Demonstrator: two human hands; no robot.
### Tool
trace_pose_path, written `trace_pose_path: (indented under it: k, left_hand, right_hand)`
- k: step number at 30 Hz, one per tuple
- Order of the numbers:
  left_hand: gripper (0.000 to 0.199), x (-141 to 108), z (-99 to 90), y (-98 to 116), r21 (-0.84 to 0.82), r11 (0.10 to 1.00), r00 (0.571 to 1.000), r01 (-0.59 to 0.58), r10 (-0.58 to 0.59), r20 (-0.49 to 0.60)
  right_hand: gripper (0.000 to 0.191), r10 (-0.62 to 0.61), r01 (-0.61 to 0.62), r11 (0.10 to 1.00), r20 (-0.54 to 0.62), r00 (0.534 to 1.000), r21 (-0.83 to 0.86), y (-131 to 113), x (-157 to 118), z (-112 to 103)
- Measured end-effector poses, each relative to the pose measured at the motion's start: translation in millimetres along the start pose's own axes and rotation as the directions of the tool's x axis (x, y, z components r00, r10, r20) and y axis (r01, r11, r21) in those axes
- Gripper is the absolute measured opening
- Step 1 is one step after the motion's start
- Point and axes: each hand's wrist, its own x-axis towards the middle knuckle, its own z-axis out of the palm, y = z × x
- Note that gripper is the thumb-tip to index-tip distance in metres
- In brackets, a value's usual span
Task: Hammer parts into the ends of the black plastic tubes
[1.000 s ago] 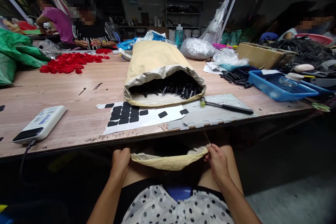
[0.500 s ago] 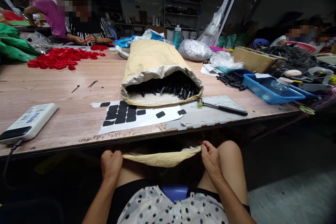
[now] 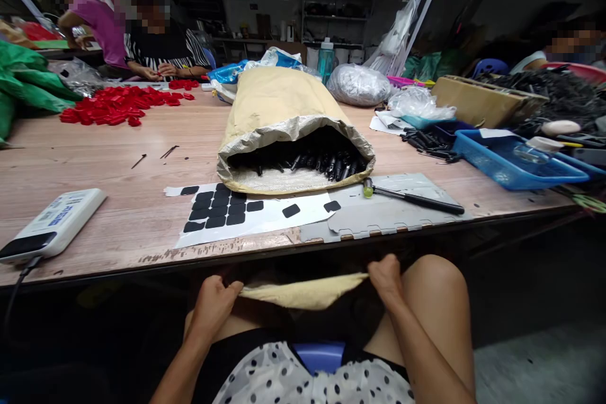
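Observation:
Below the table edge, a pale yellow sack [image 3: 303, 293] is stretched between my two hands, its lower part lost in the dark. My left hand [image 3: 215, 303] is closed on the sack's left corner. At the opposite corner, my right hand [image 3: 388, 278] grips the rim with fingers curled in. On the table in front lies a larger tan paper sack [image 3: 284, 91], its mouth facing me. Many black slender parts [image 3: 336, 164] and a whitish lining show inside it.
Black stickers on a white sheet [image 3: 265, 227] and a hammer [image 3: 416, 200] lie near the front edge. A white power bank [image 3: 54, 224] is at left, red parts [image 3: 113, 104] behind. A blue basket [image 3: 516, 164] stands right. Co-workers [image 3: 165, 50] sit across the table.
My left hand has moved right and slightly down; my right hand has shifted a little right and turned knuckles up. The sack rim between them looks narrower. The camera view has shifted slightly.

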Motion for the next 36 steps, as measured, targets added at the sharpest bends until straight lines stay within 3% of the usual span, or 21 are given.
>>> trace_pose_path:
  k: [4,8,11,14,17,21,25,27,28,29,31,32,33,35,36]
  left_hand:
    - [0.024,-7.6,15.5,-9.5,-0.123,0.992,0.998,-0.023,0.030,0.058]
    - [0.022,-11.8,22.3,-20.0,-0.146,0.986,0.994,-0.083,0.093,0.064]
    - [0.030,-17.5,12.7,-11.0,-0.059,0.987,0.983,-0.150,0.155,0.097]
    - [0.037,-27.9,-2.1,9.0,0.170,0.965,0.975,-0.200,0.178,0.134]
    - [0.043,-39.1,-12.0,25.6,0.356,0.892,0.959,-0.278,0.237,0.155]
    - [0.043,-50.0,-15.6,34.9,0.543,0.707,0.890,-0.453,0.393,0.231]
    - [0.042,-60.0,-18.1,39.4,0.638,0.574,0.850,-0.513,0.445,0.282]
    - [0.047,-65.4,-19.8,43.5,0.640,0.534,0.827,-0.553,0.447,0.341]
    - [0.055,-67.7,-19.9,46.3,0.613,0.511,0.795,-0.602,0.449,0.407]
    - [0.067,-69.5,-19.3,49.4,0.565,0.485,0.744,-0.668,0.454,0.490]
    - [0.092,-70.4,-14.8,55.4,0.435,0.419,0.600,-0.797,0.468,0.649]
    - [0.100,-69.2,-11.1,57.9,0.376,0.387,0.531,-0.842,0.468,0.706]
    - [0.105,-67.0,-6.7,59.8,0.337,0.365,0.483,-0.868,0.462,0.744]
    - [0.101,-60.2,2.0,61.8,0.335,0.348,0.467,-0.876,0.436,0.769]
    - [0.093,-56.4,5.6,62.3,0.352,0.348,0.480,-0.869,0.418,0.771]
  right_hand:
    - [0.014,0.079,-0.045,0.983,-0.193,0.978,0.176,7.5,15.7,-1.1]
    - [0.014,0.140,-0.086,0.964,-0.203,0.969,0.252,11.5,17.4,2.2]
    - [0.014,0.160,-0.112,0.958,-0.171,0.972,0.265,12.2,12.2,0.1]
    - [0.020,0.144,-0.107,0.958,-0.125,0.982,0.268,7.6,3.8,-7.1]
    - [0.032,0.086,-0.066,0.964,-0.069,0.994,0.258,-1.8,-5.4,-14.8]
    - [0.043,0.013,-0.015,0.979,0.014,1.000,0.206,-10.6,-15.8,-18.1]
    - [0.037,-0.049,0.047,0.999,0.098,0.994,0.029,-9.2,-24.9,-18.2]
    - [0.036,-0.166,0.167,0.986,0.172,0.971,0.005,-9.8,-28.8,-22.3]
    - [0.041,-0.272,0.282,0.959,0.254,0.928,-0.006,-11.7,-29.9,-25.6]
    - [0.049,-0.384,0.416,0.909,0.362,0.850,-0.013,-14.9,-30.4,-29.4]
    - [0.069,-0.531,0.650,0.760,0.594,0.604,0.018,-24.8,-28.9,-36.7]
    - [0.075,-0.543,0.716,0.697,0.687,0.483,0.047,-30.9,-27.0,-39.4]
    - [0.077,-0.525,0.743,0.665,0.755,0.393,0.076,-37.0,-24.6,-40.9]
    - [0.068,-0.459,0.745,0.657,0.847,0.270,0.119,-46.6,-18.7,-40.7]
    - [0.058,-0.416,0.728,0.674,0.878,0.238,0.122,-49.2,-15.4,-39.2]
